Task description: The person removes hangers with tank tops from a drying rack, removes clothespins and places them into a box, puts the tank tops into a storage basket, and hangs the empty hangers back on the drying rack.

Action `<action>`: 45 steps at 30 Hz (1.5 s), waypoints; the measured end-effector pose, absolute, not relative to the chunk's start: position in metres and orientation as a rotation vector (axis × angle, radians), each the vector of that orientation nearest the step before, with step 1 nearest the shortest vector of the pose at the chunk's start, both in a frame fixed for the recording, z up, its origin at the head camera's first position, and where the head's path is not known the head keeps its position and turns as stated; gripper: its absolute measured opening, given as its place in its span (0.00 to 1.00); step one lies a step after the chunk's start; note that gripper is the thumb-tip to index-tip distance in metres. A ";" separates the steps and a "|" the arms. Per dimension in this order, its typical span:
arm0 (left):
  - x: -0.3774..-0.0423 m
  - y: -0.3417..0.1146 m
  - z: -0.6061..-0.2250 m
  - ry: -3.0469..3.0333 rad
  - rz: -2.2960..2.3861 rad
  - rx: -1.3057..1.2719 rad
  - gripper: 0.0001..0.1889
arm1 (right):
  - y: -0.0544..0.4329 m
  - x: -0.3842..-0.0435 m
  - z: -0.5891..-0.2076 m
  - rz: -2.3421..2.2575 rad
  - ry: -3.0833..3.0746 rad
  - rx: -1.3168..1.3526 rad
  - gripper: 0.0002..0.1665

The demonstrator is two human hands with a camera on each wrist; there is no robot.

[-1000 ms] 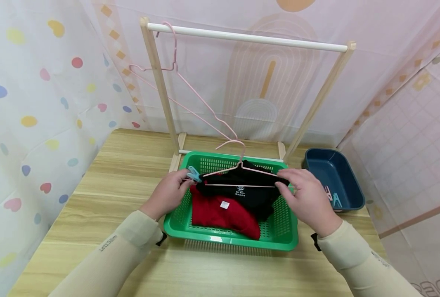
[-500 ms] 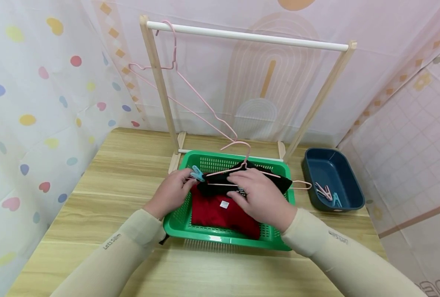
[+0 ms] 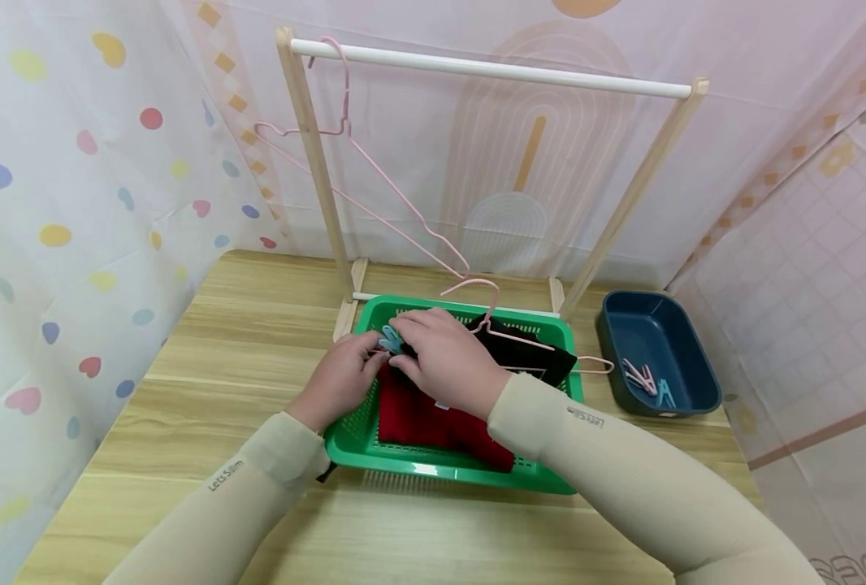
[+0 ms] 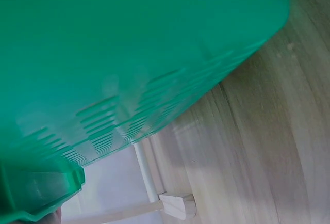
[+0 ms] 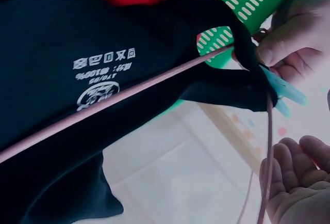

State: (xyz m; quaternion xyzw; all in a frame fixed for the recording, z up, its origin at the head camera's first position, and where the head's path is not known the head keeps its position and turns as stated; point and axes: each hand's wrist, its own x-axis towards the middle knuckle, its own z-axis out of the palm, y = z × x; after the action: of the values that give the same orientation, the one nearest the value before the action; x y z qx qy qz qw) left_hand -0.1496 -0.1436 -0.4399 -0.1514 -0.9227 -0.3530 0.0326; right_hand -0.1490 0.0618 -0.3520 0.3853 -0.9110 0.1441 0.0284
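Observation:
A pink clothes hanger [image 3: 524, 338] carries a black garment [image 3: 504, 349] over the green basket; white print and a strap-like loop show in the right wrist view. My left hand [image 3: 341, 375] pinches the hanger's left end beside that loop. A light-blue clothespin [image 5: 284, 85] is clipped there onto the black cloth. Close by the clothespin is my right hand [image 3: 443, 353], its fingers loosely bent; in the right wrist view the hand [image 5: 301, 185] sits behind the hanger's wire, below the clothespin. A folded red garment [image 3: 433, 431] lies in the basket.
The green basket [image 3: 455, 474] stands on the wooden table [image 3: 257, 325]. Behind it rises a rack with a white rail [image 3: 499, 69], a second pink hanger [image 3: 389, 175] hooked on at left. A dark blue bin [image 3: 648, 317] at right holds pink and blue clothespins [image 3: 664, 393].
My right hand has left the hanger's right end and crossed left over the black garment to the clothespin. The hanger has shifted slightly right, while my left hand stays at its left end.

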 end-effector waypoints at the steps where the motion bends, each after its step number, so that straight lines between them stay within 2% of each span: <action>1: -0.149 -0.143 -0.440 -2.840 -1.085 -0.464 0.05 | 0.059 -0.151 -0.353 0.436 -2.817 1.184 0.29; 8: -0.149 -0.142 -0.442 -2.836 -1.066 -0.455 0.04 | 0.048 -0.160 -0.359 0.414 -2.899 1.130 0.33; 16: -0.148 -0.142 -0.443 -2.822 -1.055 -0.460 0.03 | 0.039 -0.163 -0.363 0.361 -2.937 1.135 0.31; 20: -0.148 -0.141 -0.443 -2.813 -1.038 -0.465 0.04 | 0.038 -0.164 -0.365 0.365 -2.930 1.137 0.27; 26: -0.149 -0.141 -0.444 -2.818 -1.026 -0.450 0.06 | 0.038 -0.164 -0.365 0.406 -2.911 1.136 0.13; 31: -0.149 -0.141 -0.445 -2.822 -1.018 -0.444 0.05 | 0.037 -0.163 -0.366 0.439 -2.919 1.122 0.12; 36: -0.149 -0.141 -0.445 -2.824 -1.013 -0.441 0.05 | 0.036 -0.164 -0.368 0.443 -2.908 1.131 0.07; 45: -0.149 -0.141 -0.445 -2.811 -1.030 -0.442 0.05 | 0.037 -0.163 -0.369 0.478 -2.896 1.133 0.08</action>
State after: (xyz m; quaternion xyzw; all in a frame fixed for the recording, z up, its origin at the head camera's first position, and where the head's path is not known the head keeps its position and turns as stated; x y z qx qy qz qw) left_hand -0.1488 -0.1411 -0.4452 -0.1457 -0.9273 -0.3399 0.0575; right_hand -0.1630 0.0368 -0.3694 0.3601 -0.9205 0.1519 -0.0023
